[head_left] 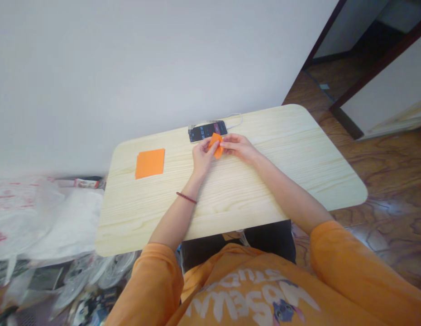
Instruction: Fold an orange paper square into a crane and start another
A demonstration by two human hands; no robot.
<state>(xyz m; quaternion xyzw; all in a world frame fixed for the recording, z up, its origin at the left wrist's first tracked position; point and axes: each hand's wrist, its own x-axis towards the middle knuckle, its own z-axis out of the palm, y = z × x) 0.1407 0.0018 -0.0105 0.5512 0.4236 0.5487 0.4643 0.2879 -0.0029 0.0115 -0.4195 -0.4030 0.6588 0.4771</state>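
The head view looks down on a pale wooden table (281,181) set against a white wall (145,59). Both hands meet near the table's far edge, above the middle of the top. The left hand (203,157) has its fingers curled and its thumb and fingertips pinched on the left side of a small orange paper (217,145). The right hand (240,147) comes in from the other side, also mostly closed, with its fingertips gripping the paper's right side. The paper is folded or creased and tilted, held between the two hands just above the tabletop; whether its lower corner touches the wood cannot be told. Just behind it a dark phone (207,131) lies flat with its screen lit, and a white cable (235,120) runs from its right end along the far edge. Well to the left of the hands an orange square (150,163) lies flat on the table by itself. A dark red bracelet (186,198) circles the left wrist, and orange sleeves (152,280) are pushed up both forearms. Left of the table, white plastic bags (30,217) are heaped on the ground. To the right is a dark wood floor (394,203) and a doorway (353,50).
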